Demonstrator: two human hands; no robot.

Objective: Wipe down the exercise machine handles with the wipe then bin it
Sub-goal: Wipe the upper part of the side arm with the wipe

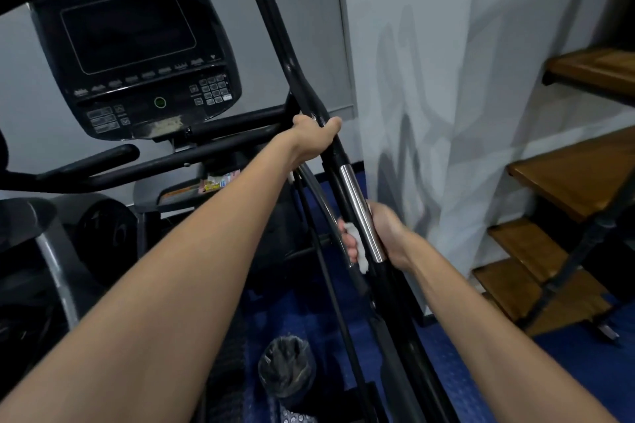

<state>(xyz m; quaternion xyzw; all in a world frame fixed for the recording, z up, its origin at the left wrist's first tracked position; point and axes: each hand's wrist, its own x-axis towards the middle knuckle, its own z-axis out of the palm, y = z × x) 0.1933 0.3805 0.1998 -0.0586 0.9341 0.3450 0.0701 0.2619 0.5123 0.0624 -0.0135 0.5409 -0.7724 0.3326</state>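
Exercise machine (137, 55) ahead, black console facing me. Its right handle bar (295, 75) slopes down past a chrome sleeve (360, 213). My left hand (314, 136) is wrapped around the black bar above the chrome. My right hand (381, 237) clamps the white wipe (355, 237) against the chrome's lower end. Lined bin (287, 367) on floor below.

Both arms outstretched, left hand (314, 136) clenched, right hand (378, 237) seemingly gripping
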